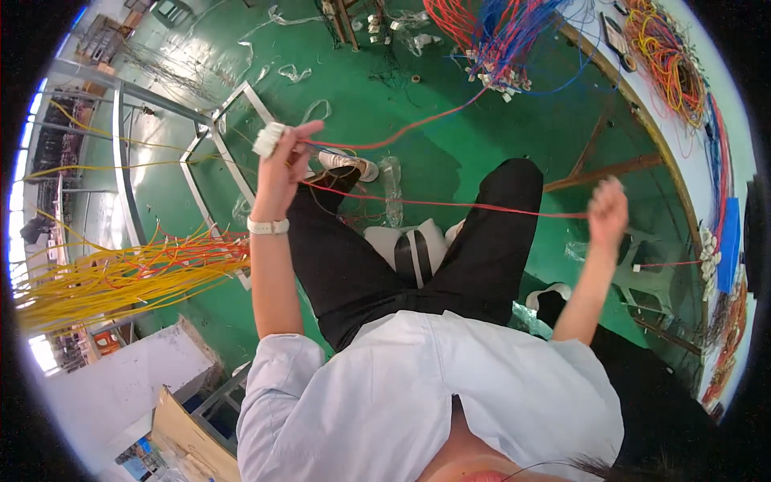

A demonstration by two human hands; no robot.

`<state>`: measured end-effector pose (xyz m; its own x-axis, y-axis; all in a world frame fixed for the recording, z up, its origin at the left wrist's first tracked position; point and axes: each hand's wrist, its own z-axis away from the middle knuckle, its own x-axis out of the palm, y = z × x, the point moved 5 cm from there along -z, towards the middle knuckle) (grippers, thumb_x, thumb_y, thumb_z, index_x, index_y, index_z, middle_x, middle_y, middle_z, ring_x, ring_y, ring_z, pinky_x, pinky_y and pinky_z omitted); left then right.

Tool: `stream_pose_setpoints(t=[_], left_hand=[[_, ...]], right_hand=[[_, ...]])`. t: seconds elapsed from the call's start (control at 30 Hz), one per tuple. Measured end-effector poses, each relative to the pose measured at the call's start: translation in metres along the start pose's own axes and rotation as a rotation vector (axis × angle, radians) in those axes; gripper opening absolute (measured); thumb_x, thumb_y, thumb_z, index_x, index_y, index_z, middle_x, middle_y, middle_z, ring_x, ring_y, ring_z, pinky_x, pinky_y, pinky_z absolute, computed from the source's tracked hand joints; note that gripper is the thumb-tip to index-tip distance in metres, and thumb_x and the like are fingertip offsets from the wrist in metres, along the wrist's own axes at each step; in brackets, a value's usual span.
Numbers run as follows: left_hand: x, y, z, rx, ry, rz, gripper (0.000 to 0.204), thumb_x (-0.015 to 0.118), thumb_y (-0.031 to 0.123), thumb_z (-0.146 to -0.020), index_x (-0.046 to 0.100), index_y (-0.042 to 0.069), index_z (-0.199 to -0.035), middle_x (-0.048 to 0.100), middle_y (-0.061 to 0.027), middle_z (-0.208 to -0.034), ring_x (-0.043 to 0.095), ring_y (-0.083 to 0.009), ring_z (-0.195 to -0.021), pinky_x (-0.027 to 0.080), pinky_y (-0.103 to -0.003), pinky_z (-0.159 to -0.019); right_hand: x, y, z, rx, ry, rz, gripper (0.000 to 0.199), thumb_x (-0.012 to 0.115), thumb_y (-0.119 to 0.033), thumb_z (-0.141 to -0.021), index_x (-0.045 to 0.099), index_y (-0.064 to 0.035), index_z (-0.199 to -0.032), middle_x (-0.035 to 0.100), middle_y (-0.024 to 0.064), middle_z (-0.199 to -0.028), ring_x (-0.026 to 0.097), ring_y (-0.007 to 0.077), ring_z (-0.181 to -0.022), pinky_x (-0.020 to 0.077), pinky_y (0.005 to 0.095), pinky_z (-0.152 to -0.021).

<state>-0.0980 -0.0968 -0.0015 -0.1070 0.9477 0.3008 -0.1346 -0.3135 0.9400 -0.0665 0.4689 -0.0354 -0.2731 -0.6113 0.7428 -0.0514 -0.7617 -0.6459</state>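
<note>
We hold up a white connector (269, 138) in our closed left hand (283, 173) and pull its red wire (450, 206) tight with our closed right hand (608, 210), while many wire bundles (498, 36) are waiting.

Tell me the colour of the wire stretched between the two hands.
Red. The wire runs taut from the left hand to the right hand, clearest in the head view.
</note>
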Motion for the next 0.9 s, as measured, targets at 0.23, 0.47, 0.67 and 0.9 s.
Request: stream_pose_setpoints(t=[0.23, 0.47, 0.67, 0.9], left_hand=[[0.091, 0.01, 0.034, 0.046, -0.21, -0.194, 0.031, 0.05, 0.02, -0.095, 0.064, -0.005, -0.106, 0.035, 0.0073, -0.063, 0.029, -0.0015, -0.051, 0.019, -0.018, -0.043], [0.059, 0.017, 0.039, 0.023, 0.22, -0.188, 0.034, 0.057, 0.027, -0.094, 0.063, 0.001, -0.074, 0.038, 0.0087, -0.053, 0.027, -0.0003, -0.042, 0.018, -0.02, -0.039], [0.066, 0.001, 0.019, 0.045, 0.163, -0.463, 0.035, 0.058, 0.03, -0.093, 0.056, 0.006, -0.068, 0.04, 0.008, -0.052, 0.029, -0.001, -0.043, 0.019, -0.022, -0.04], [0.07, -0.015, 0.025, -0.324, -0.005, -0.044, 0.024, 0.061, 0.029, -0.091, 0.053, 0.012, -0.076, 0.04, 0.007, -0.057, 0.028, -0.0015, -0.043, 0.015, -0.02, -0.038]], right_hand=[[0.243, 0.202, 0.065, 0.181, -0.806, 0.856, 0.02, 0.059, -0.019, -0.091, 0.065, -0.0029, -0.101, 0.055, -0.0035, -0.068, 0.041, 0.004, -0.058, 0.035, 0.0229, -0.052], [0.259, 0.195, 0.079, -0.222, -0.76, 1.317, 0.021, 0.062, -0.021, -0.087, 0.059, -0.0021, -0.079, 0.049, 0.012, -0.056, 0.054, 0.0235, -0.051, 0.0379, 0.0363, -0.048], [0.255, 0.184, 0.089, -0.485, -0.815, 1.412, 0.023, 0.064, -0.021, -0.084, 0.055, -0.0033, -0.073, 0.055, 0.0133, -0.062, 0.055, 0.0333, -0.057, 0.0411, 0.0406, -0.05], [0.26, 0.166, 0.084, -0.275, -0.874, 1.247, 0.024, 0.062, -0.02, -0.088, 0.065, -0.0031, -0.105, 0.048, 0.0076, -0.07, 0.05, 0.0175, -0.061, 0.0412, 0.0305, -0.056]])
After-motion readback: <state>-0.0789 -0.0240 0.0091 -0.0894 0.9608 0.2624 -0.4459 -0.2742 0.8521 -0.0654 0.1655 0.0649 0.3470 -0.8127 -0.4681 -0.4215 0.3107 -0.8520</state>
